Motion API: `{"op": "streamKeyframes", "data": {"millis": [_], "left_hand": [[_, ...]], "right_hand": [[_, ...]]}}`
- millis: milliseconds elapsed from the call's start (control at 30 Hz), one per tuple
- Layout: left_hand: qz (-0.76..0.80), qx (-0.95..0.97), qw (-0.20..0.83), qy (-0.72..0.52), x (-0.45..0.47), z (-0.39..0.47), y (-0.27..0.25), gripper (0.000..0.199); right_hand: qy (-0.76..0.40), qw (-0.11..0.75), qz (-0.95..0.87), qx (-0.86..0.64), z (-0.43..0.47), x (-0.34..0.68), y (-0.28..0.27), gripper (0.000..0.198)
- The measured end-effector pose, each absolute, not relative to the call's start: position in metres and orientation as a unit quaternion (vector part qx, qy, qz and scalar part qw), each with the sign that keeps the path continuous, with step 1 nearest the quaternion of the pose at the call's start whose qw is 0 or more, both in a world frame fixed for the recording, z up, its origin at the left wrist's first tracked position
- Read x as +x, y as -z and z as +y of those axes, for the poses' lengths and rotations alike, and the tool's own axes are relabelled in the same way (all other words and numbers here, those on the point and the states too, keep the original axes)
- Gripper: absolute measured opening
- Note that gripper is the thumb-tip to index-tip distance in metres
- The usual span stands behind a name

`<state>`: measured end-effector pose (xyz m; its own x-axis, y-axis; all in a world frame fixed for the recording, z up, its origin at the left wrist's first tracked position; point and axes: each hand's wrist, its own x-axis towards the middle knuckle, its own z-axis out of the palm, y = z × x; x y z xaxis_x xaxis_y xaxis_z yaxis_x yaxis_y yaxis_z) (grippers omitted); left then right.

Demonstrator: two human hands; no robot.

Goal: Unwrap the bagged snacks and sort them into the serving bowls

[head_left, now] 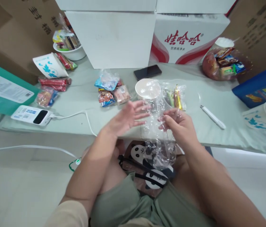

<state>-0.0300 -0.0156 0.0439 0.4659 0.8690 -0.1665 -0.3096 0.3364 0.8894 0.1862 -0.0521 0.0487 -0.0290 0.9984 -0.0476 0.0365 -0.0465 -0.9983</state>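
Note:
Clear plastic wrap (156, 135) hangs over the table's front edge. My right hand (177, 124) pinches its right side between thumb and fingers. On the other side my left hand (131, 116) is open, fingers stretched toward the wrap; whether they touch it I cannot tell. Just beyond the hands stands a white paper bowl (144, 90), with a clear bag of snacks (177, 97) to its right. Several wrapped snacks (108, 91) lie in a pile to the left of the bowl.
A black phone (147, 72) lies before white boxes (114, 41). A white pen (213, 117) is at right, near a paper bucket (255, 118) and snack basket (213, 67). At left, a power bank (31, 115) trails a white cable (71, 115). A panda-print bag (138, 153) sits below.

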Motion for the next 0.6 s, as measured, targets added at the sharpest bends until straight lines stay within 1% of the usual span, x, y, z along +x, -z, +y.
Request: {"op": "streamKeyframes", "data": {"millis": [33, 100, 167, 233, 300, 367, 433, 467, 533, 567, 600], "left_hand": [[0.317, 0.424, 0.765, -0.367, -0.021, -0.019, -0.041, 0.083], [0.310, 0.451, 0.761, -0.348, -0.005, -0.026, -0.039, 0.077], [0.328, 0.495, 0.730, -0.338, 0.005, -0.029, -0.039, 0.061], [0.349, 0.529, 0.711, -0.306, 0.009, -0.029, -0.040, 0.043], [0.356, 0.542, 0.712, -0.272, 0.008, -0.027, -0.039, 0.038], [0.354, 0.536, 0.713, -0.282, 0.007, -0.026, -0.037, 0.041], [0.345, 0.520, 0.708, -0.330, 0.006, -0.024, -0.036, 0.046], [0.335, 0.515, 0.707, -0.349, 0.006, -0.024, -0.035, 0.049], [0.315, 0.529, 0.705, -0.352, 0.005, -0.024, -0.035, 0.062], [0.310, 0.543, 0.703, -0.339, 0.005, -0.024, -0.035, 0.066], [0.310, 0.555, 0.699, -0.327, 0.005, -0.024, -0.036, 0.066]], "right_hand": [[-0.498, 0.475, -0.513, -0.513, -0.054, 0.185, -0.048, 0.022], [-0.458, 0.471, -0.538, -0.528, -0.058, 0.184, -0.047, 0.021], [-0.407, 0.471, -0.556, -0.551, -0.065, 0.189, -0.046, 0.022], [-0.378, 0.467, -0.565, -0.566, -0.071, 0.199, -0.045, 0.027], [-0.383, 0.448, -0.573, -0.569, -0.077, 0.211, -0.045, 0.035], [-0.409, 0.435, -0.576, -0.559, -0.081, 0.221, -0.045, 0.042], [-0.448, 0.428, -0.577, -0.533, -0.082, 0.225, -0.045, 0.044], [-0.464, 0.421, -0.578, -0.522, -0.082, 0.225, -0.045, 0.043], [-0.476, 0.417, -0.572, -0.523, -0.081, 0.224, -0.044, 0.035], [-0.469, 0.427, -0.558, -0.536, -0.080, 0.224, -0.044, 0.030], [-0.453, 0.449, -0.538, -0.552, -0.079, 0.224, -0.043, 0.026]]}}
